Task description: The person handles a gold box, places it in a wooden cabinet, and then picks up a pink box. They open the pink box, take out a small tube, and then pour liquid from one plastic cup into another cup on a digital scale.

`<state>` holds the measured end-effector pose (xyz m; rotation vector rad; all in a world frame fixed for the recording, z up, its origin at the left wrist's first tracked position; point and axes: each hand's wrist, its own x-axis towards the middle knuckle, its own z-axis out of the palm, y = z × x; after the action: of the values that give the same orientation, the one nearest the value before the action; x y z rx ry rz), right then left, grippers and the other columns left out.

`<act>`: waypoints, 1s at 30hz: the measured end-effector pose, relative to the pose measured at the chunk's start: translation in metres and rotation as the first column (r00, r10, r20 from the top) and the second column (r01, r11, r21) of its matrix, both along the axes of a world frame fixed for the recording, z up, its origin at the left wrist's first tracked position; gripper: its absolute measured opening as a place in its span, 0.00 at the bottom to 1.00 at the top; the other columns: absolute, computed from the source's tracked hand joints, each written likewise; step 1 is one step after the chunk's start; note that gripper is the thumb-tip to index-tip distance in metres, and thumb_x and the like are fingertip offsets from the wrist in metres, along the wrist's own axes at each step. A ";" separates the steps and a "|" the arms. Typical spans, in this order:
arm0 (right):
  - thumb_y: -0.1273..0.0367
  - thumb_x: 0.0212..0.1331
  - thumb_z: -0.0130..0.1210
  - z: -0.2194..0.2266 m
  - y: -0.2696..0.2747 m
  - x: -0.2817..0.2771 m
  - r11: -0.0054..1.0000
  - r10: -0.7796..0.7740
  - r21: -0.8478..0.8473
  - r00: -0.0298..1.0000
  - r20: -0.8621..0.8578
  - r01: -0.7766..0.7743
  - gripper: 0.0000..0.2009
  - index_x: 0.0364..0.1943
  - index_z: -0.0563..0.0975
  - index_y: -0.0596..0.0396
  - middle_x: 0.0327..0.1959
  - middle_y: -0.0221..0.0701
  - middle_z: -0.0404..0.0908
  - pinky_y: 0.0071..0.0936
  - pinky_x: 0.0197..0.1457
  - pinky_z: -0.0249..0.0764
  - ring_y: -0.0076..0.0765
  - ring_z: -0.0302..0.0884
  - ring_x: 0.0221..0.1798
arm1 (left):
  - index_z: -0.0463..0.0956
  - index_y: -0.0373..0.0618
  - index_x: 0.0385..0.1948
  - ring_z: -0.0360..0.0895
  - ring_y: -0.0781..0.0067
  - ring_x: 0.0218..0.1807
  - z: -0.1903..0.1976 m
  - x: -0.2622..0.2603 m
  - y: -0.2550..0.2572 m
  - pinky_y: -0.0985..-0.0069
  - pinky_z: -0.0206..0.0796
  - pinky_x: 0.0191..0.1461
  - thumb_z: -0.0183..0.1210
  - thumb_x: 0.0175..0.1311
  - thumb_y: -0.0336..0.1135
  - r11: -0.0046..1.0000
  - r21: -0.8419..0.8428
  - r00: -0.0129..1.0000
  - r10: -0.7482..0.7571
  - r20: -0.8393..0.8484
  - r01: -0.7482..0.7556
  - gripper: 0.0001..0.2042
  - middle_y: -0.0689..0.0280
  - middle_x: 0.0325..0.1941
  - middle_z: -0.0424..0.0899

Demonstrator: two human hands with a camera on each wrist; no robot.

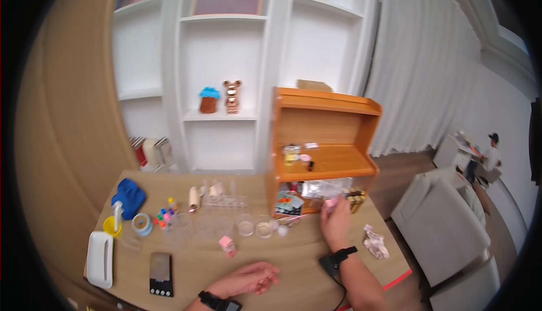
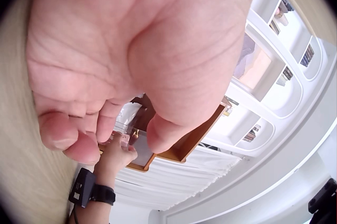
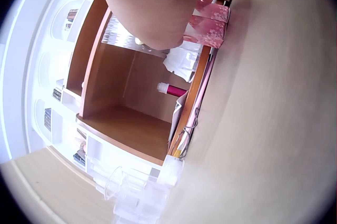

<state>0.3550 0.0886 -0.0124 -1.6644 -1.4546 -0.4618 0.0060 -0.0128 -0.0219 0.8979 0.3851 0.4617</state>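
My right hand point(image 1: 337, 225) reaches to the front of the orange wooden shelf unit point(image 1: 339, 123), at its lower compartment. It grips a pink floral box point(image 3: 206, 32), which shows only as a small pink patch in the head view; the fingers behind the box are mostly hidden in the right wrist view. Low over the near middle of the table, my left hand point(image 1: 245, 280) holds nothing, its fingers loosely curled. Beyond it stands a small pink box point(image 1: 226, 243). Dark gold-topped boxes point(image 1: 355, 198) sit just right of the right hand.
Clear round containers point(image 1: 245, 225) line the table's middle. A black scale point(image 1: 161, 274), a white tray point(image 1: 100, 260) and a blue cloth point(image 1: 129, 198) lie to the left. Crumpled pale pink material point(image 1: 375, 243) is near the right edge. A cable point(image 1: 342, 291) trails from the right wristband.
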 end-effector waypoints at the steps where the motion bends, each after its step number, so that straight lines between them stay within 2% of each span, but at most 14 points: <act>1: 0.67 0.61 0.70 0.001 -0.001 0.000 1.000 -0.014 -0.019 1.000 -0.004 0.014 0.36 0.70 0.67 0.68 0.60 0.55 0.75 0.54 0.67 0.73 0.66 0.73 0.63 | 0.72 0.42 0.69 0.74 0.79 0.41 0.003 0.002 0.001 0.80 0.68 0.42 0.50 0.89 0.42 1.000 0.012 1.000 -0.020 -0.024 0.020 0.18 0.65 0.55 0.83; 4: 0.67 0.59 0.71 0.010 -0.011 -0.005 1.000 -0.029 -0.009 0.998 0.062 0.029 0.38 0.71 0.66 0.68 0.69 0.58 0.71 0.54 0.74 0.69 0.68 0.69 0.70 | 0.73 0.44 0.69 0.73 0.82 0.39 -0.002 0.005 0.003 0.83 0.66 0.40 0.53 0.87 0.43 1.000 0.007 0.999 0.000 -0.052 0.001 0.18 0.67 0.53 0.83; 6: 0.68 0.58 0.70 0.025 -0.022 -0.017 1.000 -0.007 0.021 0.990 0.138 0.004 0.37 0.70 0.67 0.67 0.69 0.57 0.70 0.56 0.74 0.67 0.68 0.69 0.71 | 0.73 0.45 0.69 0.72 0.82 0.38 0.004 0.006 0.001 0.83 0.65 0.39 0.53 0.87 0.43 1.000 -0.002 0.998 0.002 -0.059 -0.002 0.18 0.67 0.52 0.82; 8: 0.71 0.56 0.68 0.051 -0.041 -0.040 0.994 -0.028 0.108 0.970 0.243 0.001 0.33 0.68 0.71 0.65 0.70 0.55 0.70 0.62 0.74 0.63 0.69 0.68 0.71 | 0.73 0.46 0.68 0.71 0.84 0.37 0.014 0.004 -0.002 0.84 0.63 0.38 0.54 0.87 0.44 0.995 0.093 0.992 -0.009 -0.124 0.021 0.18 0.69 0.50 0.82; 12: 0.71 0.54 0.68 0.091 -0.069 -0.094 0.986 -0.110 0.157 0.927 0.359 0.056 0.32 0.67 0.72 0.62 0.70 0.52 0.71 0.61 0.74 0.63 0.67 0.68 0.71 | 0.74 0.47 0.68 0.69 0.85 0.36 0.007 0.006 0.001 0.85 0.63 0.37 0.54 0.87 0.44 0.996 0.086 0.994 -0.023 -0.105 0.032 0.17 0.70 0.48 0.81; 14: 0.71 0.52 0.69 0.092 -0.073 -0.114 0.985 0.136 0.053 0.931 0.339 -0.163 0.31 0.65 0.75 0.58 0.71 0.50 0.71 0.59 0.74 0.64 0.64 0.69 0.72 | 0.73 0.47 0.67 0.69 0.85 0.35 0.009 0.007 0.002 0.85 0.63 0.37 0.54 0.86 0.44 0.995 0.087 0.986 -0.038 -0.160 0.053 0.17 0.71 0.47 0.81; 15: 0.71 0.53 0.69 0.087 -0.073 -0.127 0.945 0.317 -0.023 0.892 0.322 -0.328 0.30 0.64 0.77 0.56 0.71 0.50 0.71 0.58 0.73 0.66 0.64 0.68 0.72 | 0.73 0.47 0.67 0.69 0.85 0.35 0.012 0.008 0.000 0.85 0.63 0.37 0.54 0.86 0.44 0.995 0.088 0.986 -0.039 -0.160 0.054 0.17 0.71 0.47 0.81; 16: 0.71 0.54 0.68 0.081 -0.074 -0.142 0.873 0.484 -0.093 0.825 0.291 -0.479 0.29 0.64 0.79 0.53 0.70 0.50 0.71 0.57 0.73 0.67 0.64 0.68 0.72 | 0.75 0.46 0.64 0.69 0.85 0.35 0.016 0.008 -0.002 0.84 0.62 0.37 0.55 0.86 0.44 0.996 0.090 0.987 -0.015 -0.160 0.030 0.16 0.72 0.45 0.81; 18: 0.70 0.54 0.70 0.079 -0.074 -0.171 0.725 0.688 -0.246 0.664 0.294 -0.643 0.27 0.62 0.82 0.48 0.72 0.46 0.71 0.54 0.72 0.68 0.61 0.68 0.73 | 0.78 0.45 0.61 0.68 0.85 0.34 0.016 0.009 -0.002 0.84 0.62 0.37 0.56 0.86 0.44 0.995 0.094 0.986 -0.002 -0.169 0.019 0.15 0.72 0.43 0.80; 19: 0.70 0.54 0.70 0.080 -0.073 -0.184 0.730 0.683 -0.238 0.670 0.291 -0.640 0.27 0.62 0.82 0.48 0.72 0.46 0.71 0.54 0.72 0.68 0.61 0.68 0.73 | 0.80 0.44 0.56 0.68 0.85 0.34 0.011 0.008 -0.001 0.83 0.62 0.36 0.56 0.86 0.44 0.991 0.124 0.981 -0.020 -0.191 0.044 0.14 0.73 0.40 0.79; 21: 0.67 0.56 0.71 0.082 -0.072 -0.204 0.637 0.771 -0.347 0.575 0.275 -0.688 0.25 0.61 0.83 0.44 0.73 0.44 0.70 0.51 0.72 0.70 0.57 0.68 0.74 | 0.82 0.43 0.51 0.68 0.85 0.33 0.007 0.005 -0.001 0.83 0.61 0.36 0.56 0.85 0.44 0.985 0.156 0.974 -0.040 -0.223 0.076 0.14 0.73 0.36 0.78; 23: 0.66 0.56 0.71 0.071 -0.060 -0.209 0.636 0.772 -0.363 0.566 0.288 -0.681 0.24 0.60 0.83 0.43 0.74 0.42 0.70 0.50 0.72 0.70 0.56 0.68 0.75 | 0.84 0.42 0.45 0.67 0.84 0.31 0.008 0.007 0.002 0.82 0.60 0.35 0.57 0.85 0.44 0.982 0.176 0.973 -0.029 -0.228 0.071 0.14 0.75 0.31 0.75; 28: 0.65 0.57 0.71 0.064 -0.059 -0.201 0.633 0.773 -0.395 0.567 0.283 -0.666 0.21 0.56 0.83 0.43 0.75 0.39 0.70 0.48 0.70 0.70 0.53 0.67 0.75 | 0.84 0.40 0.46 0.67 0.83 0.30 0.005 0.008 -0.002 0.81 0.58 0.34 0.57 0.85 0.42 0.982 0.177 0.968 -0.022 -0.248 0.067 0.14 0.75 0.29 0.75; 30: 0.66 0.58 0.70 0.061 -0.061 -0.195 0.567 0.824 -0.325 0.523 0.218 -0.757 0.20 0.55 0.83 0.46 0.74 0.38 0.71 0.49 0.70 0.70 0.54 0.67 0.75 | 0.83 0.38 0.47 0.68 0.82 0.30 0.007 0.007 0.001 0.81 0.59 0.34 0.56 0.85 0.40 0.982 0.176 0.966 -0.019 -0.259 0.067 0.13 0.73 0.32 0.78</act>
<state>0.1598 0.0275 0.0488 -0.8570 -2.4053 -0.0722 0.0126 -0.0118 -0.0154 1.1490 0.5643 0.3448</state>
